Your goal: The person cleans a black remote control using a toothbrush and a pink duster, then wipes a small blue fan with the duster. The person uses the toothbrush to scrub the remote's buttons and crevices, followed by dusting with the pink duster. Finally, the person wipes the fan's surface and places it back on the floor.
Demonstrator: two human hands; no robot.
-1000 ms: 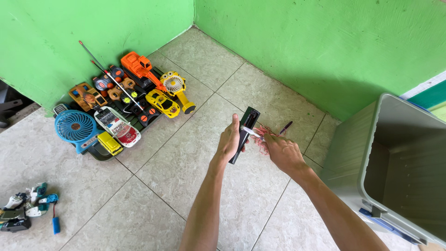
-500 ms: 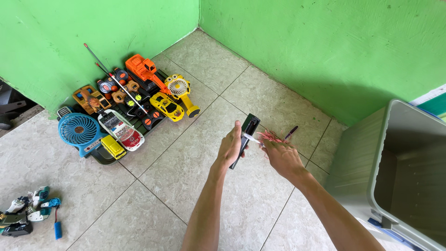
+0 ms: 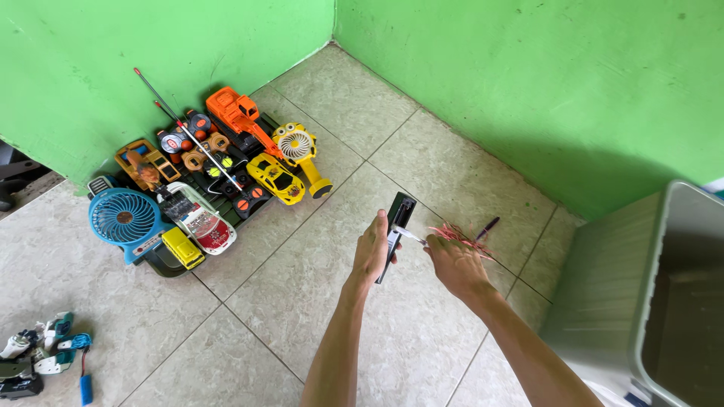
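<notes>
Both bare forearms are being stretched forward from the bottom edge of the view, converging above the floor. The left hand (image 3: 372,251) is being kept closed in a grip, thumb raised upward. The right hand (image 3: 451,264) is being held just beside it, fingers pinched together.

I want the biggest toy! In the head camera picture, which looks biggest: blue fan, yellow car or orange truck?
1. blue fan, clearly biggest.
2. orange truck.
3. yellow car, close to the truck, so those two are unsure.
</notes>
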